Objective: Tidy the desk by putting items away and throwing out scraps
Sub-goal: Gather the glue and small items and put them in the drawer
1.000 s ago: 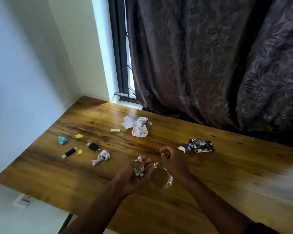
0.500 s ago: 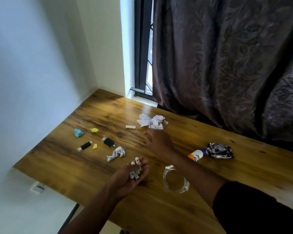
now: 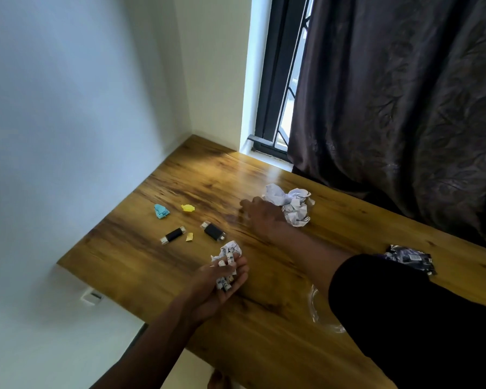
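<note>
Two hands: both over the wooden desk [image 3: 157, 265], forearms coming in from the near edge.
Left hand [image 3: 222, 282]: palm up, fingers loosely cupped round a cluster of small white scraps [image 3: 225, 280]; held just above the desk, toward its near-left part.
Right hand [image 3: 260, 213]: reaching far across, back of the hand up, blurred; its fingers lie low against the desk beside the large crumpled paper [image 3: 291, 203]; whether they pinch anything I cannot tell.
Large crumpled paper: white, mid-desk toward the window side, touching the right hand's far side.
Small crumpled paper [image 3: 230, 248]: white, just beyond the left fingertips.
Black drives: two; one [image 3: 173, 235] nearer the left edge, the other [image 3: 213, 231] just right of it, well apart from the desk rim.
Coloured scraps: blue wad [image 3: 161, 211], yellow wad [image 3: 187, 208], small yellow bit [image 3: 189, 236] between the drives.
Dark foil wrapper [image 3: 410, 258]: right part of desk, partly behind the black sleeve [image 3: 404, 318].
Glass jar [image 3: 316, 310]: clear, near edge, mostly hidden by the sleeve.
Edges: left rim runs beside the white wall [image 3: 54, 136]; far rim meets the window frame [image 3: 272, 108] and dark curtain [image 3: 404, 108].
Open room: bare wood along the near-left corner and between the drives and the far corner.
</note>
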A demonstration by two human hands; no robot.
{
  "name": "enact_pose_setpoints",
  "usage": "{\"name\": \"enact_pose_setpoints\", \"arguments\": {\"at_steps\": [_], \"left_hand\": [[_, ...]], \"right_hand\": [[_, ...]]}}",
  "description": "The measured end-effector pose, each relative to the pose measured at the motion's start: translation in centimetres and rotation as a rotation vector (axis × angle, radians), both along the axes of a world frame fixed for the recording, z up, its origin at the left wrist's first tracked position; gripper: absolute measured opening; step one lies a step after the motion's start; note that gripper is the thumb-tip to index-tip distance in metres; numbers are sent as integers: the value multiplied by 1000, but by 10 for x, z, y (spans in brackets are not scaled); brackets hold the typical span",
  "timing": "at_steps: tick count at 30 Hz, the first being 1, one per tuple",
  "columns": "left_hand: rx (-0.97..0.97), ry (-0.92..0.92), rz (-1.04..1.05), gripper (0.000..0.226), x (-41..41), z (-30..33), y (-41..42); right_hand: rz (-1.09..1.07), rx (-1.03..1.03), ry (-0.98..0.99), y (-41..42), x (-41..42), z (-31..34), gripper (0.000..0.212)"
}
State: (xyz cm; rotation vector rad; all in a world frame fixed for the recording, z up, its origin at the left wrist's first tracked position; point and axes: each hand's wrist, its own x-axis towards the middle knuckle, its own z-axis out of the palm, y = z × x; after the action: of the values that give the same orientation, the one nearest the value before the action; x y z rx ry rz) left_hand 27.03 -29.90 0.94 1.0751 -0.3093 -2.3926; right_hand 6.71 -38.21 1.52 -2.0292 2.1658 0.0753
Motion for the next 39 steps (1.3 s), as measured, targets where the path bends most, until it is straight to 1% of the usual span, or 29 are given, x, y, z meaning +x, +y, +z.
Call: {"name": "enact_pose_setpoints", "arguments": {"at_steps": [4, 6, 9, 12, 15, 17, 20, 23, 27, 30, 33, 37, 39], "left_hand": [[44, -15, 27, 49, -2, -2, -10], [66, 3, 48, 47, -3, -4, -13], [93, 44, 49, 45, -5, -6, -15], [101, 79, 14, 49, -10, -6, -16], [96, 97, -27, 53, -20, -5, -16], [94, 122, -42, 54, -26, -3, -16], [90, 164, -77, 52, -38, 0, -13], [66, 185, -121, 49, -54, 6, -5], [28, 160, -194, 43, -76, 12, 10], [10, 152, -228, 44, -90, 17, 21], [14, 155, -264, 39, -102, 19, 33], [66, 200, -299, 36, -120, 18, 46], [52, 192, -321, 31, -128, 18, 54]], "right_hand": [[-31, -4, 60, 9, 4, -4, 32], [-66, -26, 21, 17, 4, -7, 30], [-130, -103, -167, 33, 3, -10, 26], [-236, -235, -347, 54, 4, -3, 26], [-314, -342, -505, 77, 3, 5, 30], [-321, -348, -576, 90, 3, 11, 34], [-326, -327, -630, 110, 0, 18, 33], [-309, -311, -654, 131, -1, 25, 31], [-305, -320, -606, 159, -7, 31, 22], [-363, -346, -602, 177, -18, 31, 19], [-443, -393, -595, 198, -33, 33, 15], [-517, -408, -580, 228, -53, 35, 19], [-528, -393, -579, 240, -58, 35, 23]]}}
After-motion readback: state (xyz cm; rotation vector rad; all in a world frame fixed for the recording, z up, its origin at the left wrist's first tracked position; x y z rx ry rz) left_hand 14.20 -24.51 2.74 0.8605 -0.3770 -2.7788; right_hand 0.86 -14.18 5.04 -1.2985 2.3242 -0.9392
